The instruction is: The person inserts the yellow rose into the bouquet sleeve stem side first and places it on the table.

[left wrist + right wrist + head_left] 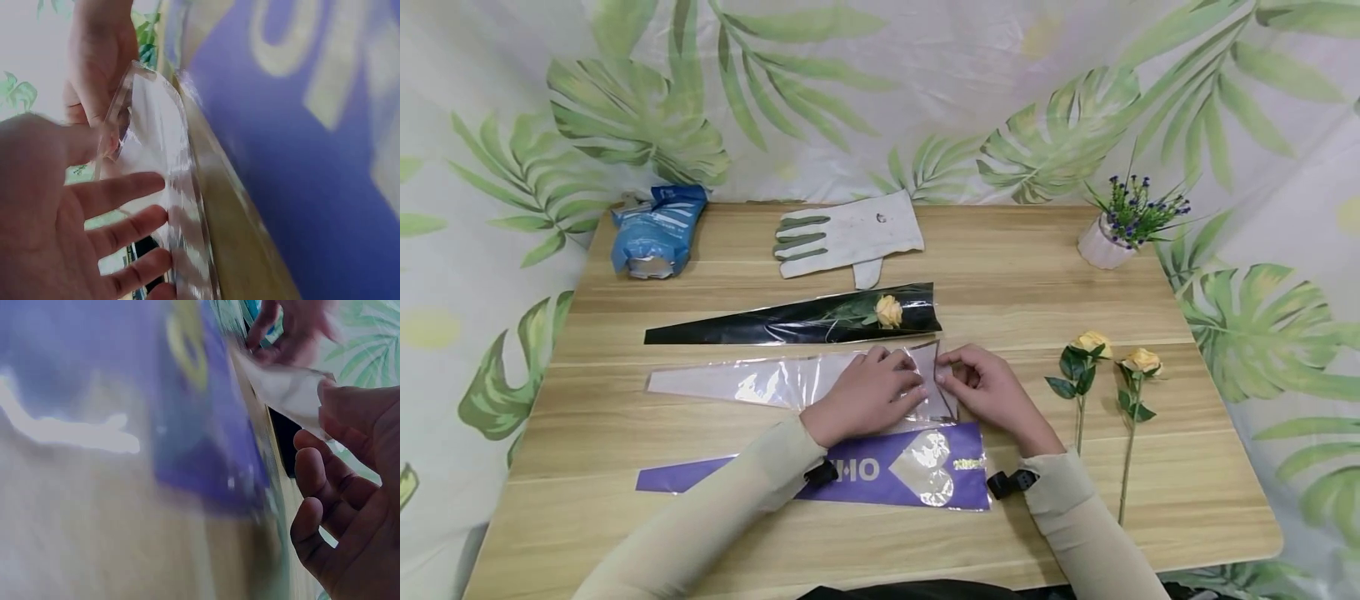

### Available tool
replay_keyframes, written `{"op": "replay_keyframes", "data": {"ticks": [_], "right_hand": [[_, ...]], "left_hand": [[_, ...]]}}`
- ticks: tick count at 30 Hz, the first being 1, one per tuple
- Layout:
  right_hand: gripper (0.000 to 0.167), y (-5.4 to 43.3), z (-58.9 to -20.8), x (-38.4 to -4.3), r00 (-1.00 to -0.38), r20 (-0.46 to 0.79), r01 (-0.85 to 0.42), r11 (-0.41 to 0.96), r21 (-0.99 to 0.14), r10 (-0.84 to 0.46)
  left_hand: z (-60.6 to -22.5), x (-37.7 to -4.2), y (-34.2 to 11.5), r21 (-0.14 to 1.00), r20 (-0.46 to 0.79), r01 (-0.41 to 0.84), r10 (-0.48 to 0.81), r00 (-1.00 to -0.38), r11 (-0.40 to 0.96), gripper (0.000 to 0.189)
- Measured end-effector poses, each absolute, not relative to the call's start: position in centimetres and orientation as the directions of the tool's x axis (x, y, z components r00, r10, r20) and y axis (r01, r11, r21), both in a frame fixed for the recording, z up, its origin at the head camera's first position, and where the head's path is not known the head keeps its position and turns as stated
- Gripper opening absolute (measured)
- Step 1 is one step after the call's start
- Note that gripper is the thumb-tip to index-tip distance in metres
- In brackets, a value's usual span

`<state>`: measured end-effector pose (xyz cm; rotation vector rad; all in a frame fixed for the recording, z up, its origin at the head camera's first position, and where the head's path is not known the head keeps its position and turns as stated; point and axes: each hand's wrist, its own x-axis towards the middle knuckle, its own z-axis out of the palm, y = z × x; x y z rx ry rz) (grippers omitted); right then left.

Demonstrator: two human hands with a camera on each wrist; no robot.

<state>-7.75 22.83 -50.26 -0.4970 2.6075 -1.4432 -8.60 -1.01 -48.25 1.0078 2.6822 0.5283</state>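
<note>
Plastic this thin could crease or tear at its mouth if my right fingers (964, 358), pinching the dark-trimmed edge, tugged sharply against my left fingers (908, 379), which rest extended on the film. Too light a pinch, and that slick rim might slip away. The clear sleeve (752, 382) lies below the middle of the frame: its wide mouth is between my right thumb and index, its broad part lies beneath the left ones, and its narrow tail runs toward the left, touched by neither.

Just below lies a purple sleeve (883, 494), crossed by my left forearm (700, 508), which could drag it askew. Just above is a black sleeve (752, 327) holding a yellow rose (889, 311). Right of centre, one loose rose (1078, 372) and another rose (1134, 407) lie on the surface (1015, 275); the nearer stem meets my right cuff (1060, 483) in view, so a careless swing might nudge it. Farther off, at top centre, lies a white glove (857, 237).
</note>
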Motion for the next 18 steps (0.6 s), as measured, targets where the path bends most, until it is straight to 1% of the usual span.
{"op": "replay_keyframes", "data": {"ticks": [3,5,12,15,16,18], "right_hand": [[0.026,22.4,-50.2,-7.5,-0.933,0.083,-0.261,0.500,-0.826,-0.350],[0.028,22.2,-50.1,-7.4,-0.934,0.092,-0.267,0.501,-0.823,-0.345],[0.031,21.7,-50.2,-6.8,-0.913,0.120,-0.325,0.517,-0.792,-0.390],[0.030,22.6,-49.8,-6.0,-0.921,0.096,-0.286,0.488,-0.825,-0.377],[0.029,23.3,-49.5,-5.6,-0.937,0.078,-0.247,0.488,-0.837,-0.342],[0.027,25.4,-48.8,-4.8,-0.979,0.043,-0.135,0.475,-0.869,-0.199]], "left_hand": [[-47.9,-8.8,-0.8,0.484,-0.094,0.507,0.619,-0.780,0.713,0.051],[-47.8,-9.0,-0.6,0.506,-0.100,0.474,0.595,-0.798,0.721,0.051],[-47.9,-9.3,-0.5,0.525,-0.085,0.413,0.528,-0.845,0.745,0.032],[-47.9,-9.3,-0.5,0.539,-0.090,0.391,0.512,-0.854,0.747,0.026],[-47.9,-9.4,-0.5,0.549,-0.097,0.381,0.509,-0.855,0.744,0.025],[-47.9,-9.4,-0.4,0.573,-0.103,0.365,0.507,-0.856,0.733,0.025]]}}
